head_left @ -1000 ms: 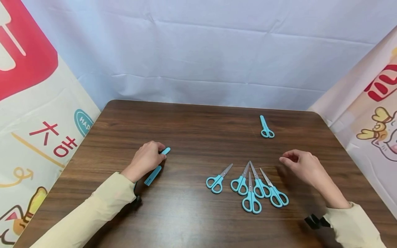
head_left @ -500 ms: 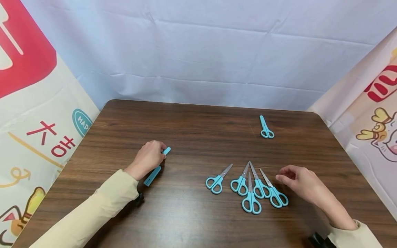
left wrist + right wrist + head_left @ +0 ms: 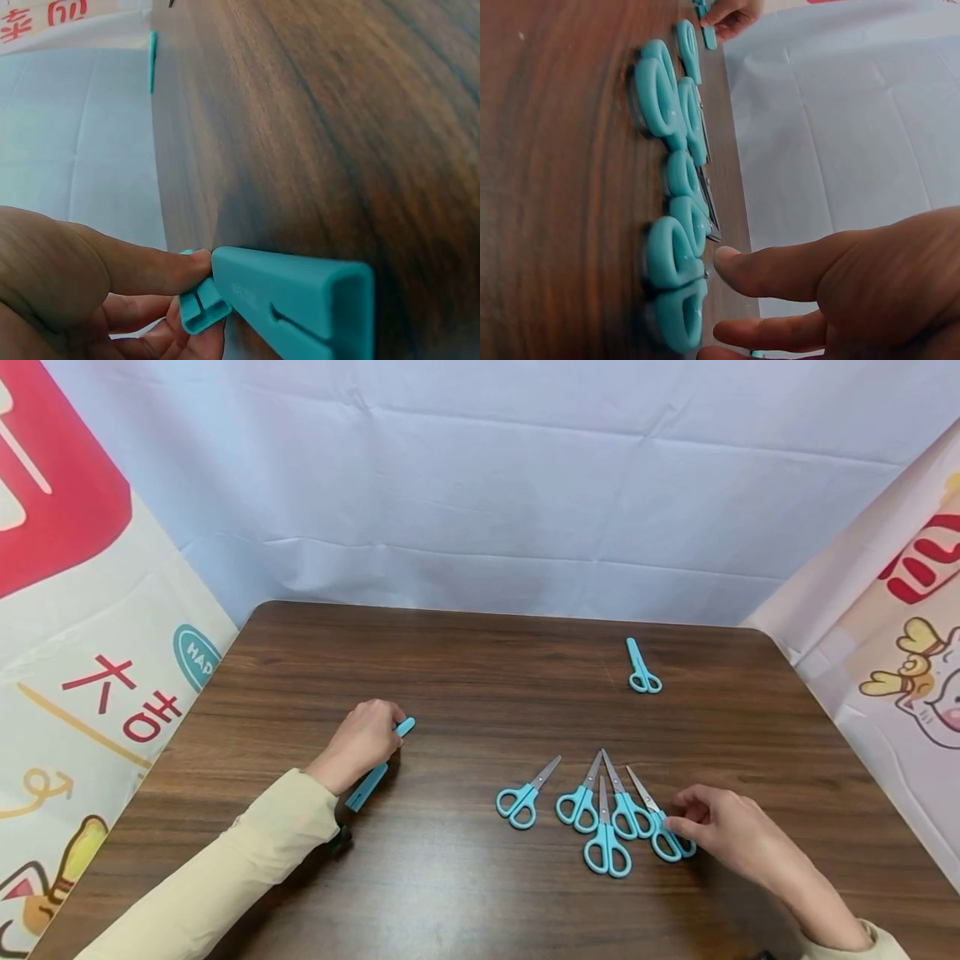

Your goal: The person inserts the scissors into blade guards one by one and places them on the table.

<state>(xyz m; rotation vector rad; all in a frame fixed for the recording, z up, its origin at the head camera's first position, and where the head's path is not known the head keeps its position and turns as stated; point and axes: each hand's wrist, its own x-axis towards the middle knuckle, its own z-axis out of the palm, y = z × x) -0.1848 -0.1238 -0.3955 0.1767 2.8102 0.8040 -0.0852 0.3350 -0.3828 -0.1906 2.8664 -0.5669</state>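
My left hand (image 3: 362,737) pinches a turquoise scissor blade cover (image 3: 406,727) between thumb and fingers, at the table's left side. A second blade cover (image 3: 367,788) lies just below it, its open slotted end toward the camera in the left wrist view. My right hand (image 3: 738,833) hovers at the handles of the rightmost scissors (image 3: 655,814), overlapping one ring in the head view. Its thumb and fingers are spread apart around nothing in the right wrist view. These scissors have turquoise handles and bare metal blades pointing away.
Several more bare-bladed scissors (image 3: 606,837) lie fanned together left of the right hand, with one pair (image 3: 527,796) slightly apart. Farther back lies a pair with its blades covered (image 3: 636,660). The wooden table (image 3: 450,668) ends at a white cloth backdrop (image 3: 487,485).
My right hand has come down and leftward from beside the scissors to the rightmost handles. My left hand has stayed nearly still with the blade cover.
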